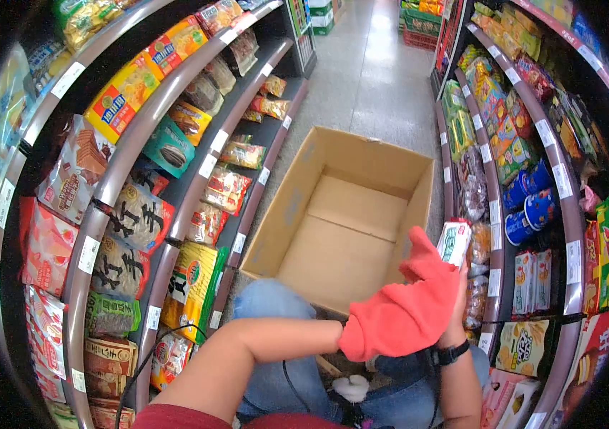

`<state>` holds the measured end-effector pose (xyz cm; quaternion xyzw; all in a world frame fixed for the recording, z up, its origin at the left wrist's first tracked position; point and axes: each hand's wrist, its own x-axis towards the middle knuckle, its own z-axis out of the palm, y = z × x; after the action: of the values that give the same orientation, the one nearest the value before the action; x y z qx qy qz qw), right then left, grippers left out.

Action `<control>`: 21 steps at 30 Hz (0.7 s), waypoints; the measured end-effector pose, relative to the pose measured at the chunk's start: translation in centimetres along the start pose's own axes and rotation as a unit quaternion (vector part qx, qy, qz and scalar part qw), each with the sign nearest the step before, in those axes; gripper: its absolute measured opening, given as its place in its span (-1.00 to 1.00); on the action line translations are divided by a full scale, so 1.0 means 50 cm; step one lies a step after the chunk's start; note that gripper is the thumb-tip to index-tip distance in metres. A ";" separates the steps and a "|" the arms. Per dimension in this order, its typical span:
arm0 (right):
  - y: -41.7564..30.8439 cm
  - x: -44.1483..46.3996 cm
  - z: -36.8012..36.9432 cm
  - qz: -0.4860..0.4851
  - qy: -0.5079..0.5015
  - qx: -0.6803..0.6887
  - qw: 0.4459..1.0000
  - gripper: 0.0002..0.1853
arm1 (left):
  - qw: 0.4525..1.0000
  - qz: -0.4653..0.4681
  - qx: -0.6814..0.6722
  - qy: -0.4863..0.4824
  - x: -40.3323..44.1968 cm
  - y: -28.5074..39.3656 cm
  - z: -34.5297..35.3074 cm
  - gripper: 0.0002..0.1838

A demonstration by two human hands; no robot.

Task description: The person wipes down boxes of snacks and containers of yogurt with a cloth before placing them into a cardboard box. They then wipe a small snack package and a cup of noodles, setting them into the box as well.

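A red cloth [397,318] covers my left hand, its end near the wrist and its tip raised beside a white package with green print [454,243]. The cloth hides the fingers of that hand. My right hand [457,307], with a dark band on the wrist, holds the package upright from its right side, near the right shelf. Part of this hand is behind the cloth. Below and left of the package stands an open cardboard box [283,204] with a bare bottom.
Snack packs fill the left shelves [136,86] and the right shelves [565,189]. Blue cylindrical containers [530,204] stand at right. The tiled aisle floor [362,79] runs ahead to a red crate [421,38]. My jeans-clad knees are at the box's near edge, and a dark cable hangs at lower left.
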<state>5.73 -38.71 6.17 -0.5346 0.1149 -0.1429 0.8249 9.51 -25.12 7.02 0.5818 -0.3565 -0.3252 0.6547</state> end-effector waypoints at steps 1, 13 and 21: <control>-0.001 0.000 -0.004 0.023 -0.015 0.013 1.000 -0.34 | 1.000 0.000 0.004 0.000 0.000 0.001 -0.001 -0.52; -0.021 0.018 -0.085 0.092 0.061 0.269 0.957 -0.38 | 0.998 0.005 0.027 -0.048 0.003 0.000 0.006 -0.50; -0.016 0.022 -0.096 0.037 -0.088 0.238 0.966 -0.40 | 0.994 -0.007 -0.075 0.076 0.037 0.041 -0.071 -0.48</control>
<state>5.03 -43.51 4.91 -0.3283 0.0240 -0.0878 0.9402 13.52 -24.58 8.99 0.5563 -0.2759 -0.3109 0.7195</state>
